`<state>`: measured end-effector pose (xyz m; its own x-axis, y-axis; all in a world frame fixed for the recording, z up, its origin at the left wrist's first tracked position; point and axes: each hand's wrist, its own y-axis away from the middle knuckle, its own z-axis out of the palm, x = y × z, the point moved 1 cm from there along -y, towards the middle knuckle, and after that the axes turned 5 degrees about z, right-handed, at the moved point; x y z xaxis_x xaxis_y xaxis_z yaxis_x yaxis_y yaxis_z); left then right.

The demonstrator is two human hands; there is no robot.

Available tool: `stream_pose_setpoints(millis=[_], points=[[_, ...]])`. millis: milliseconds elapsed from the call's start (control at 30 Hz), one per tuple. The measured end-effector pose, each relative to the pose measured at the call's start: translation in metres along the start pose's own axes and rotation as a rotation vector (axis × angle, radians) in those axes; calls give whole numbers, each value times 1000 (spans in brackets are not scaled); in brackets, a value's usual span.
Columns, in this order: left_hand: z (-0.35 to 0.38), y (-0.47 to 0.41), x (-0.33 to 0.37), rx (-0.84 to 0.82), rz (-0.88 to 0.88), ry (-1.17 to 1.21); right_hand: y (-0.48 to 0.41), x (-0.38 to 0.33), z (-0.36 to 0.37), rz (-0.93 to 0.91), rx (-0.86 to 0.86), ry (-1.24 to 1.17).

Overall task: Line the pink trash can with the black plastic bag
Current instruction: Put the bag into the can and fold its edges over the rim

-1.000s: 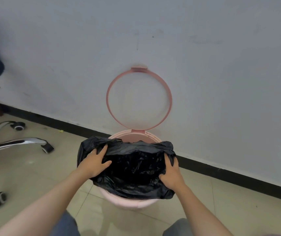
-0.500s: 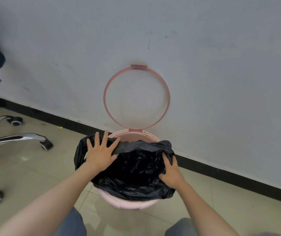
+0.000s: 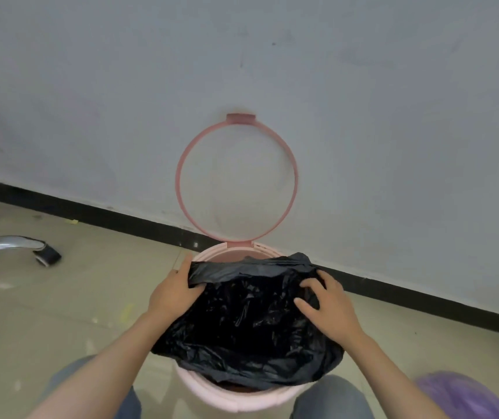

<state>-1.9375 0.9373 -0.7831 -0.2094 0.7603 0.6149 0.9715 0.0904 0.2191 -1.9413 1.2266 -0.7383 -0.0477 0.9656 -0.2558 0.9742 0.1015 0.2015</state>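
The pink trash can (image 3: 236,400) stands on the floor against the wall, between my knees. Its pink ring lid (image 3: 295,179) is flipped up and leans on the wall. The black plastic bag (image 3: 248,322) is spread over the can's mouth and hangs over the near and side rims; the far pink rim still shows. My left hand (image 3: 172,293) grips the bag's edge at the left rim. My right hand (image 3: 329,306) lies on the bag at the right rim, fingers spread and pressing into the plastic.
A grey wall with a black baseboard (image 3: 91,213) runs behind the can. A chrome chair leg with a castor (image 3: 42,255) lies at the left on the tiled floor. Something purple (image 3: 459,394) sits at the lower right.
The view has moved closer and lower. My left hand shifted from flat on top of the bag to its left edge. My right hand's fingers have spread over the right side.
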Motion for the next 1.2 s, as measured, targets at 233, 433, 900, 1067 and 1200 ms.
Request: stream_pose_setpoints(millis=[233,433,900,1067,1200], points=[[-15,3,-12,-193,-75,342,-50,-39,-3,-61,-34,50],[-18,17,-22,-374,-180,399,-88,-61,9,118,-245,134],[-24,-30,2,28,-68,314,-32,-28,-9,189,-161,11],[-22,-26,-4,145,-1,184,-22,-28,3,185,-191,-48],[-22,-26,3,225,0,141,-8,-25,11,190,-164,-113]])
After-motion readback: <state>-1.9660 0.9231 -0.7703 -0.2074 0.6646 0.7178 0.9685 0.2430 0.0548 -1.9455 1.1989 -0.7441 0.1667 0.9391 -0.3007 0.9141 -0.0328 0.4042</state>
